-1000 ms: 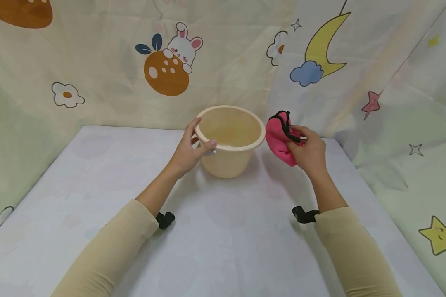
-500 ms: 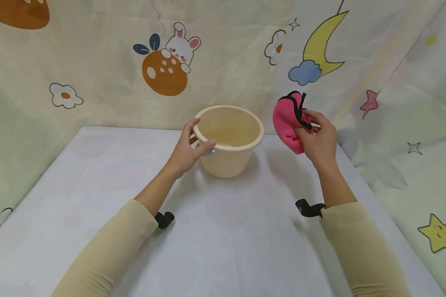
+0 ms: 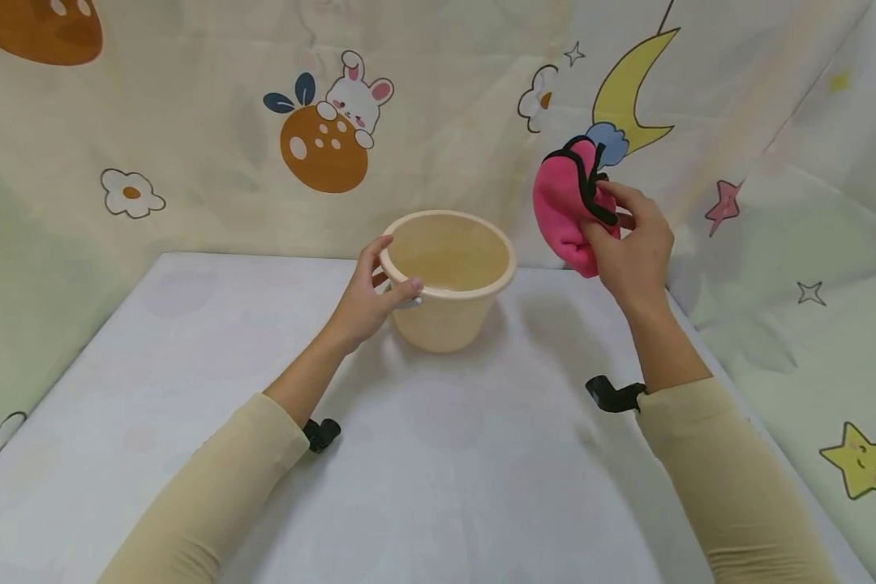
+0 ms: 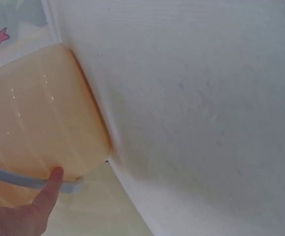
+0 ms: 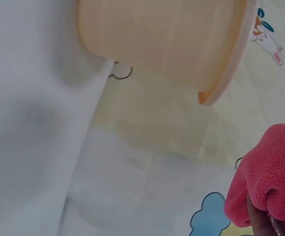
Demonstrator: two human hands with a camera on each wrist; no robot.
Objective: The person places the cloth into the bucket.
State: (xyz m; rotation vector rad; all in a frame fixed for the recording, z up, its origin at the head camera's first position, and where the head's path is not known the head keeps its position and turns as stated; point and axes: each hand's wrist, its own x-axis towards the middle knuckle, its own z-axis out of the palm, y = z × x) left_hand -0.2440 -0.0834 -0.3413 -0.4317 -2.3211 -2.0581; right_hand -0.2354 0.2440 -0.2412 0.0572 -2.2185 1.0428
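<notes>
A cream plastic bucket (image 3: 445, 320) stands upright at the far part of the white-covered table. My left hand (image 3: 368, 296) grips its rim on the left side, thumb on the near edge and fingers at the back. In the left wrist view a finger of that hand lies across the bucket's grey handle (image 4: 14, 178). To the right of the bucket and higher than its rim, my right hand (image 3: 638, 247) pinches a folded pink cloth (image 3: 564, 207) with black edging. Its fluffy side (image 5: 275, 169) shows in the right wrist view.
A white cloth covers the table (image 3: 438, 470). Patterned fabric (image 3: 445, 105) hangs close behind the bucket and along both sides. A black wrist mount sticks out from each sleeve, left mount (image 3: 323, 435) and right mount (image 3: 613, 395).
My right hand has lifted the pink cloth up and slightly right, from beside the bucket's rim to well above it. The left hand and the bucket have stayed in place.
</notes>
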